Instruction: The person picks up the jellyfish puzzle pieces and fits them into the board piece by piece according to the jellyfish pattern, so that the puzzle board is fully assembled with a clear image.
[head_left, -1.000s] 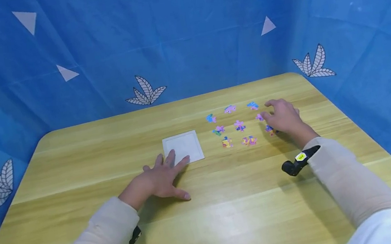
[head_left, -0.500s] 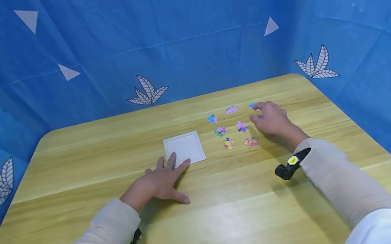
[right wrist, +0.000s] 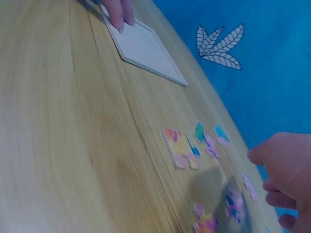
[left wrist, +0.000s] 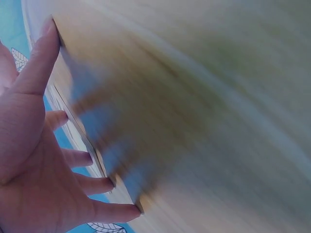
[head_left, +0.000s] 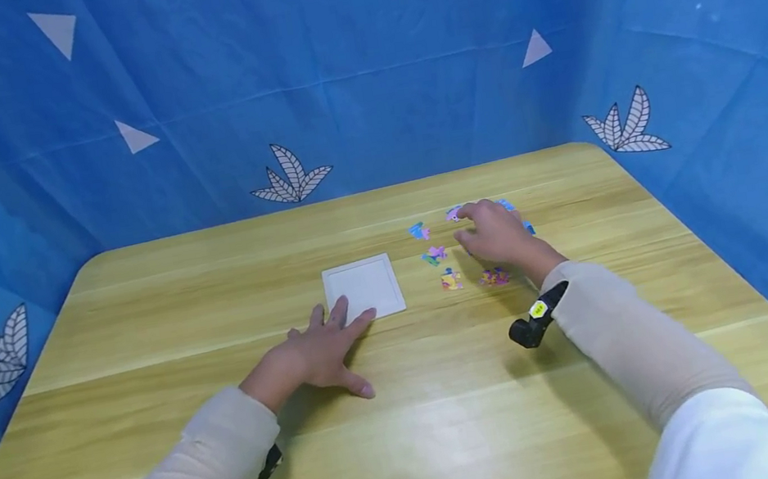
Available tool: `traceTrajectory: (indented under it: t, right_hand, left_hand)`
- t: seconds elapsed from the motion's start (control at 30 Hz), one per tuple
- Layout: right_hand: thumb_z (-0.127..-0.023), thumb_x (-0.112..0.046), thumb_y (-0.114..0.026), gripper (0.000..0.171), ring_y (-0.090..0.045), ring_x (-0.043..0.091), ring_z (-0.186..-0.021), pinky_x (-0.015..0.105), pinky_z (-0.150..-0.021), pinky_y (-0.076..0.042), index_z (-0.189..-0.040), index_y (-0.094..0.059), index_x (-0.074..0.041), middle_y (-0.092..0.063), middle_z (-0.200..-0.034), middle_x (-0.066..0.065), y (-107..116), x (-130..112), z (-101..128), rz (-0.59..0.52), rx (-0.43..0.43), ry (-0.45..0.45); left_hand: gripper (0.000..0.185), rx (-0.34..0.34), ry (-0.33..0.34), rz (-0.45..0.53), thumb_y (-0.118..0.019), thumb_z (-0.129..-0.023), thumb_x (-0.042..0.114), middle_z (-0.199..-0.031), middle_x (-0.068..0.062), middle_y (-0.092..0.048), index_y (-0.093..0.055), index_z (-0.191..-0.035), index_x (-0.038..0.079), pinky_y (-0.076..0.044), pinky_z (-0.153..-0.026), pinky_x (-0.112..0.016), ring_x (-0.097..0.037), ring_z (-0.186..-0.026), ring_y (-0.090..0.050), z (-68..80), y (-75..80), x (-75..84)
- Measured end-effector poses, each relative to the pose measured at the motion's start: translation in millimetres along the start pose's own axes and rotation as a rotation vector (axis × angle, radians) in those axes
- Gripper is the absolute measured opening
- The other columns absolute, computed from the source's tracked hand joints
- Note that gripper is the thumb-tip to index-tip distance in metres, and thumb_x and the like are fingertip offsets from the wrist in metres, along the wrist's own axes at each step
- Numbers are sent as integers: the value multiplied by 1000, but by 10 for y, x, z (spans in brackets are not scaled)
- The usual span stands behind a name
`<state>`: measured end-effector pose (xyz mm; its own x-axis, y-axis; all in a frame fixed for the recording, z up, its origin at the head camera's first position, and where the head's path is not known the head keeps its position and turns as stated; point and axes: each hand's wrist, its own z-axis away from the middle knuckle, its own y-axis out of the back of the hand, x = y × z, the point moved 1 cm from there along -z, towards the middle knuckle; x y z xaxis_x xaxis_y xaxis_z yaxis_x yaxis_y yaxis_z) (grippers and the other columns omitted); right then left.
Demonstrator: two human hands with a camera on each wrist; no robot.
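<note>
Wooden table (head_left: 143, 325): only head view shows right hand (head_left: 498, 235), fingers curled above puzzle pieces (head_left: 451, 279).

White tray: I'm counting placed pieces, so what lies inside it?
The tray shows only its bare white floor, no pieces. The left hand's fingertips cover its near corner, hiding that spot.

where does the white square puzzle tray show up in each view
Head view: the white square puzzle tray lies mid-table, the left hand resting fingers on its near left corner.
Left wrist view: blurred; only what looks like the tray's thin edge shows under the spread fingers.
Right wrist view: top centre, fingertips on its corner.
Shared landmark: the left hand's fingers on the tray.
</note>
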<state>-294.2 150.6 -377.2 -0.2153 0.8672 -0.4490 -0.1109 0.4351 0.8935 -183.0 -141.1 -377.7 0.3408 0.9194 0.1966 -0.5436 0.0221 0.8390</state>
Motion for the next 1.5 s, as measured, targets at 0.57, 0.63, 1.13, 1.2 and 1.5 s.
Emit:
traceTrajectory:
  t: [0.57,0.63,1.13,1.2,1.5]
  right_hand:
    - [-95,-29,-54,47,-48,35,-118,56,-96,-30,-136,-48,-7,-50,-128,17,-211,-153,-241,16,-50,0]
    - [-96,-32,-53,47,-47,35,-119,56,-95,-29,-136,-48,-8,-50,-129,17,-228,-160,-269,23,-56,-2]
    - [-97,-33,-49,49,-44,37,-116,53,-88,-30,-141,-42,-14,-45,-132,17,-364,-258,-408,47,-82,-3]
    - [-98,-33,-48,48,-43,36,-115,52,-88,-30,-142,-41,-15,-44,-132,17,-365,-272,-424,47,-91,-16]
    - [-98,-32,-49,44,-42,34,-110,51,-90,-28,-139,-45,-15,-43,-128,15,-381,-303,-478,32,-135,-54]
  left_hand:
    - [110,4,4,1,-72,-69,62,-158,-13,8,-7,-153,30,-16,-99,-73,-48,-141,2,22,14,19]
    - [110,6,3,2,-72,-69,61,-158,-13,8,-7,-153,30,-16,-100,-73,-48,-141,2,28,20,24]
    - [111,-10,27,-13,-71,-69,62,-159,-12,9,-6,-152,31,-17,-101,-71,-46,-141,3,2,6,21]
    - [111,-13,28,-8,-72,-68,62,-159,-12,9,-6,-152,31,-17,-101,-71,-46,-142,3,0,6,23]
    - [115,-16,34,-8,-73,-66,61,-159,-13,8,-4,-152,31,-18,-100,-72,-47,-141,2,-18,20,34]
